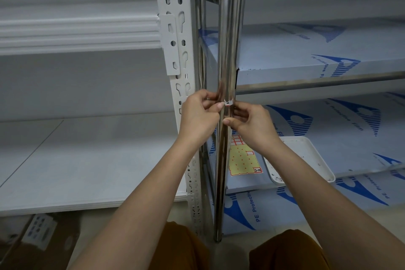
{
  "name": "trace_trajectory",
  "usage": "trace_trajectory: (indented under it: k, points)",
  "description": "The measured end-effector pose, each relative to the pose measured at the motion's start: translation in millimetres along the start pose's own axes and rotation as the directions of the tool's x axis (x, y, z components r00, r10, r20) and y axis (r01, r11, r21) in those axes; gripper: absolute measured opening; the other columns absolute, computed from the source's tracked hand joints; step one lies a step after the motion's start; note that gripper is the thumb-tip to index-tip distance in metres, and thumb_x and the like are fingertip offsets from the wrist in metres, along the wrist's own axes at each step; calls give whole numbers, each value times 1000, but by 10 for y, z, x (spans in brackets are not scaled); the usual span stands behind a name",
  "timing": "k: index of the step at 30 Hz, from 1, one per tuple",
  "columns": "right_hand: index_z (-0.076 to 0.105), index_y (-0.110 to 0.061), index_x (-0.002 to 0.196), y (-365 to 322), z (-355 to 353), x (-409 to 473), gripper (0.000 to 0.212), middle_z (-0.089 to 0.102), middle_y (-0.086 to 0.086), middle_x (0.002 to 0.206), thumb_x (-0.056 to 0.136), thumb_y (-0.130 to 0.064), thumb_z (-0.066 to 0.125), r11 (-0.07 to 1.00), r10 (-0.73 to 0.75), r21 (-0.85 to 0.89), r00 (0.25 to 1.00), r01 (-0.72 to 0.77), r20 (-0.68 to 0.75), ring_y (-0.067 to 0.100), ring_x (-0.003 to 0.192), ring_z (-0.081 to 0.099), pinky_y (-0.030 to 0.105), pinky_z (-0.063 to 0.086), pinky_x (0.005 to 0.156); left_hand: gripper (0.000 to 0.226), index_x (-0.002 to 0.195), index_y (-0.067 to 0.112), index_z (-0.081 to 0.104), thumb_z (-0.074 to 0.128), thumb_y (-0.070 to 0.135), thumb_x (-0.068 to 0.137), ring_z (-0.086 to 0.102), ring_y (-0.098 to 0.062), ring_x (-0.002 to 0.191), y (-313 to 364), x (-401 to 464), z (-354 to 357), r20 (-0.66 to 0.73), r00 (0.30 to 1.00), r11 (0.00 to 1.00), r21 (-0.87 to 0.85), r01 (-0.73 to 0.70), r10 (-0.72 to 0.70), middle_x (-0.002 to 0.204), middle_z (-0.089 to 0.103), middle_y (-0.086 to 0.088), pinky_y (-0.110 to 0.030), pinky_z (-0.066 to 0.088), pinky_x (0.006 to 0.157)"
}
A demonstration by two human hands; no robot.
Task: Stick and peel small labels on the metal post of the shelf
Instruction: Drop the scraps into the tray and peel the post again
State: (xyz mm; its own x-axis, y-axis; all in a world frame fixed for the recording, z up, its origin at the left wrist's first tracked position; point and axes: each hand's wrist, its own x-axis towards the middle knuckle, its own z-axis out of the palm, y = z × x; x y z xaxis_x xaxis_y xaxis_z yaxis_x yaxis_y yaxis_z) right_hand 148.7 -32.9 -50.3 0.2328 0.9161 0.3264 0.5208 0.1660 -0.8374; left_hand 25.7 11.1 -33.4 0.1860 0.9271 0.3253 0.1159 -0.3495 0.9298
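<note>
A shiny steel post (230,46) runs top to bottom through the middle of the view. A small white label with a red edge (228,102) sits on the post at hand height, partly lifted. My left hand (200,116) is at the post's left side, thumb and fingers pinching the label's left end. My right hand (252,125) grips the post from the right just below the label, thumb on the front. A yellow label sheet (242,160) with red-framed labels lies on the lower shelf behind the post.
A white perforated upright (175,39) stands just left of the post. White shelves (76,35) lie left; steel shelves with blue-printed protective film (328,50) lie right. A white tray (306,155) sits beside the sheet. Cardboard (32,243) is on the floor, and my knees (175,247) are below.
</note>
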Motion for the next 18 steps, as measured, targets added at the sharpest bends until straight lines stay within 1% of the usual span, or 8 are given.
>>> trace_trajectory:
  k: [2,7,10,11,12,14,15,18]
  points:
    - [65,-18,119,-2,1,0,40,71,-6,100,80,-11,73,1000,4,-8,1000,-4,-2,0,95,64,5,46,77,28,80,29,58,65,2,86,67,-1,79,9,-5,-9,3,1000,1000,-3,-6,6,77,69,11,-18,52,73]
    - [66,-19,117,-11,-1,-6,39,70,-7,100,80,-12,73,1000,9,-17,1000,-9,-5,1,97,64,14,48,86,22,84,27,61,67,6,86,70,-6,83,-1,-28,-34,30,1000,999,-44,2,-1,83,72,5,-27,56,81]
    - [65,-19,119,-16,-6,-13,40,70,-7,101,80,-13,73,1000,2,-20,1000,-2,-1,1,97,64,15,47,87,11,85,25,62,73,23,83,70,-2,77,33,-44,-46,36,999,998,-63,-3,5,80,73,5,-18,53,73]
    - [65,-19,119,-13,-7,-15,40,70,-6,101,80,-13,73,1000,2,-18,1000,-2,-2,1,97,63,15,47,87,12,84,25,62,73,29,81,70,-2,76,37,-43,-49,38,999,998,-55,-5,7,79,74,5,-17,53,72]
    - [65,-19,119,-11,-9,-18,41,70,-7,101,80,-13,73,1000,2,-16,1000,-2,-1,0,97,63,15,47,88,12,85,25,63,73,30,81,70,-3,77,36,-45,-54,41,999,999,-53,1,1,79,74,4,-20,54,75]
    - [66,-20,118,-13,-12,-23,39,70,-8,100,80,-13,73,1000,-4,-13,1000,4,4,-1,97,64,14,48,87,9,85,26,63,71,23,84,71,-8,81,33,-46,-67,58,998,997,-73,21,-17,82,75,1,-31,56,82]
    - [66,-20,117,-14,-11,-23,39,70,-9,99,80,-13,73,1000,-4,-9,1000,4,6,-2,96,64,14,48,87,10,86,26,63,69,17,85,71,-11,83,24,-48,-74,66,997,996,-84,33,-28,85,75,-1,-35,56,85]
    - [66,-20,117,-8,-11,-17,39,71,-8,99,80,-11,73,1000,3,6,1000,-3,5,-2,96,64,13,49,86,19,93,24,64,65,5,87,71,-12,87,-14,-33,-77,60,997,993,-96,62,-56,91,75,-1,-39,56,89]
